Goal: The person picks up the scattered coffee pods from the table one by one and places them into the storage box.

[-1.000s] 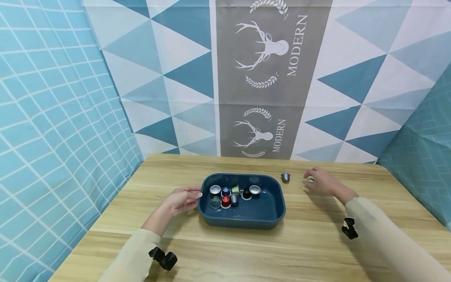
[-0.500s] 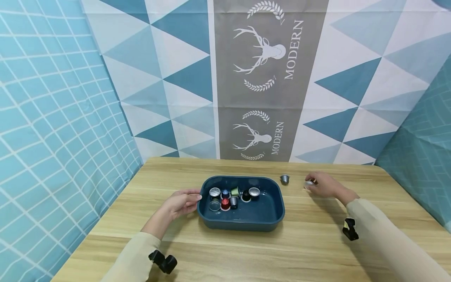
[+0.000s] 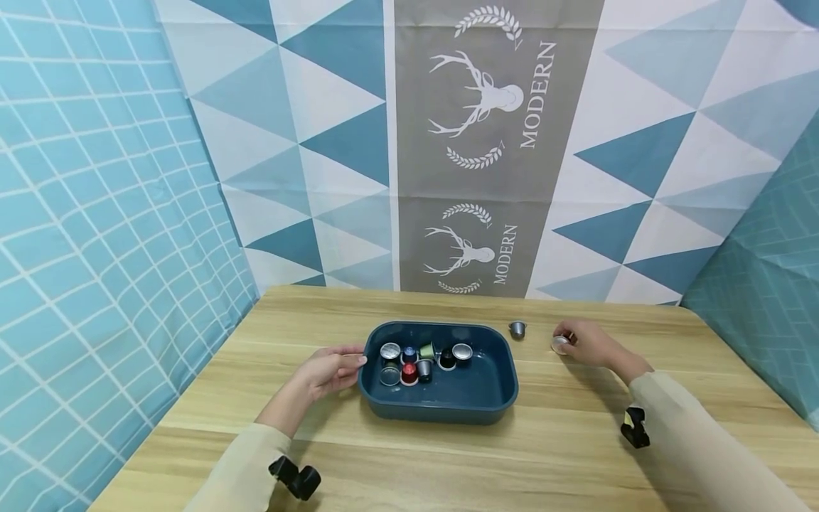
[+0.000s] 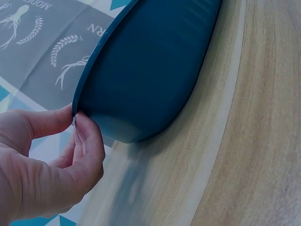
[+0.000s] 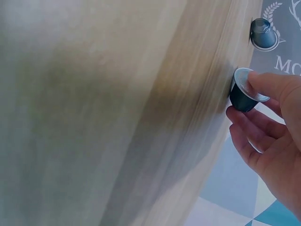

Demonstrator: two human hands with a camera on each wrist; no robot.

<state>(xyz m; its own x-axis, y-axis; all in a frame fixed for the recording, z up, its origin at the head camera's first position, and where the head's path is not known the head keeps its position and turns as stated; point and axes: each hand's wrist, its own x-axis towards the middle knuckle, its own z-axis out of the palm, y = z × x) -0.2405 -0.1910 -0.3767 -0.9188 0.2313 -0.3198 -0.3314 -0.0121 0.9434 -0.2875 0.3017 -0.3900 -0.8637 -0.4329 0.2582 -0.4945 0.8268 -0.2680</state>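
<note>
Left hand (image 3: 329,370) pinches the rim of the blue tray (image 3: 476,398), mid worktop (image 3: 448,462), with several capsules inside. Right hand (image 3: 591,344) curls round a silver capsule (image 3: 560,344) right of the tray; another capsule (image 3: 517,328) lies just beside.

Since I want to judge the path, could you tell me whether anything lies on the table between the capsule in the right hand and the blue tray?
Yes: a loose grey capsule stands on the table, between the capsule that the right hand pinches and the blue tray, slightly to the far side of a straight line. The tray's near rim is otherwise unobstructed.
</note>
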